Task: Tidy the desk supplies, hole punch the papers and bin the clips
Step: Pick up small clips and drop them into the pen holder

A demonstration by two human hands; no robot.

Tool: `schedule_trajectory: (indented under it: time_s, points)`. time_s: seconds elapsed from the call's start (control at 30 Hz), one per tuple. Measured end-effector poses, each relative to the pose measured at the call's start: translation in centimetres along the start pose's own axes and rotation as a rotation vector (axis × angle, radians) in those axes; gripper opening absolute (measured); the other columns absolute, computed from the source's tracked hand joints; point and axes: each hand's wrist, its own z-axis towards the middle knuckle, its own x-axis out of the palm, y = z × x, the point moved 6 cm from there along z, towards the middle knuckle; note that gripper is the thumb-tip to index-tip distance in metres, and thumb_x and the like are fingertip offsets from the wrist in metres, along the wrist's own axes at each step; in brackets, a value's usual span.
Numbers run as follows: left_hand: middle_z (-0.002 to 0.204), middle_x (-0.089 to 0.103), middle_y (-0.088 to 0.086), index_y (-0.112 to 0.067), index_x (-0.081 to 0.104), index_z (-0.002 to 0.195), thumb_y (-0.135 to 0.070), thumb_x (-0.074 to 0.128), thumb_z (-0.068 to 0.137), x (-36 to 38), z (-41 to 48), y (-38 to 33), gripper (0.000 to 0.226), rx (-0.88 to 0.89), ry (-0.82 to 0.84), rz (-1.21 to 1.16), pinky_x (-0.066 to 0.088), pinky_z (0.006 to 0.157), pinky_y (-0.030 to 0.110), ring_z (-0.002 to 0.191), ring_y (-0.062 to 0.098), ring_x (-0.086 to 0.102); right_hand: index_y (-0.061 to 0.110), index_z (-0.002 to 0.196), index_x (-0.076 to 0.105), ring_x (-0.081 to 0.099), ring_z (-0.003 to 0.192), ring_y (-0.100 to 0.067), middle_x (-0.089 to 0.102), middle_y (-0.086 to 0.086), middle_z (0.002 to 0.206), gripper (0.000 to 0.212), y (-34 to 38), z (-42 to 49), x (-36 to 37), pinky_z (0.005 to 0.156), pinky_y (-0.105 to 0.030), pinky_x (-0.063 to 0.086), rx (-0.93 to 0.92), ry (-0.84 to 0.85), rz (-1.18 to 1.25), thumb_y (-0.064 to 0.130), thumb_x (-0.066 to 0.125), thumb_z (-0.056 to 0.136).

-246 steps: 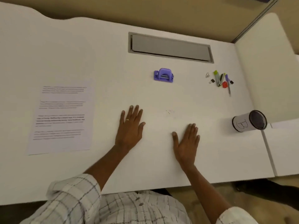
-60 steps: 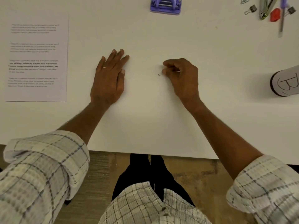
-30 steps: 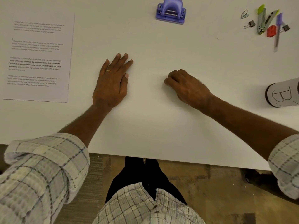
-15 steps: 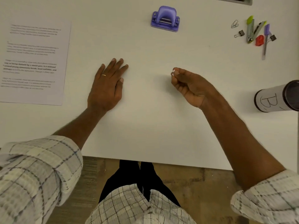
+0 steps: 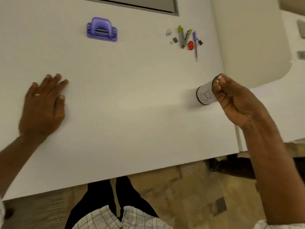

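Right hand (image 5: 237, 103), earlier beside left hand (image 5: 42, 106), now over cup B (image 5: 205, 95), fingertips (image 5: 221, 80) pinched.

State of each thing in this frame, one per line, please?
left hand: flat on the desk, fingers straight.
right hand: pinching a tiny white bit over the cup.
cup: on the desk, mouth mostly hidden by hand.
hole punch: on the desk, untouched, no paper in it.
clips: loose on desk, unbinned.
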Motion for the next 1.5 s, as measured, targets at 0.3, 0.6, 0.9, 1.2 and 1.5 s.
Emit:
schedule_trajectory:
  time_s: [0.3,0.6,0.9,1.2,1.5]
  points:
    - [0.173,0.026,-0.013,-0.039,0.037,0.16,-0.048,0.024,0.103,6.4,0.9,7.1,0.059,-0.092,0.091,-0.048,0.019,0.13,0.057,0.162,0.015,0.022,0.024,0.094,0.08,0.073,0.076,-0.001,0.078,0.004,0.083,0.014,4.6,0.8,-7.5,0.077,-0.012,0.054,-0.475,-0.371,-1.129,0.021,0.078,0.081]
    - [0.167,0.04,0.003,-0.021,0.045,0.157,-0.025,0.035,0.106,-1.3,0.0,-2.1,0.053,0.041,-0.045,-0.036,0.02,0.129,0.049,0.159,0.025,0.033,0.03,0.085,0.071,0.06,0.061,0.014,0.066,0.024,0.067,0.006,4.0,1.4,-6.5,0.067,-0.001,0.044,-0.603,-0.403,-1.315,0.026,0.073,0.081]
    - [0.167,0.041,0.002,-0.019,0.046,0.157,-0.021,0.037,0.107,-2.0,-0.1,-2.4,0.051,-0.01,-0.023,-0.02,0.02,0.131,0.048,0.159,0.021,0.032,0.021,0.106,0.072,0.069,0.096,-0.026,0.072,-0.009,0.108,0.023,3.3,1.5,-4.5,0.089,-0.04,0.058,-0.739,-0.351,-1.314,0.02,0.054,0.092]
    - [0.168,0.04,-0.001,-0.021,0.044,0.158,-0.021,0.038,0.107,-1.7,-0.1,-2.1,0.051,-0.03,-0.024,0.007,0.019,0.132,0.046,0.16,0.019,0.031,0.016,0.118,0.075,0.058,0.118,-0.022,0.067,-0.001,0.128,0.023,-13.2,-2.5,9.5,0.103,-0.032,0.046,-0.861,0.25,-1.329,0.014,0.064,0.098]
    - [0.17,0.036,-0.002,-0.021,0.042,0.159,-0.018,0.04,0.109,-1.8,0.0,-2.1,0.051,-0.069,0.033,0.009,0.017,0.133,0.047,0.161,0.017,0.026,0.029,0.109,0.078,0.06,0.089,-0.018,0.068,0.005,0.099,0.019,-18.6,1.4,17.6,0.079,-0.036,0.043,-0.818,0.189,-1.353,0.025,0.062,0.099]
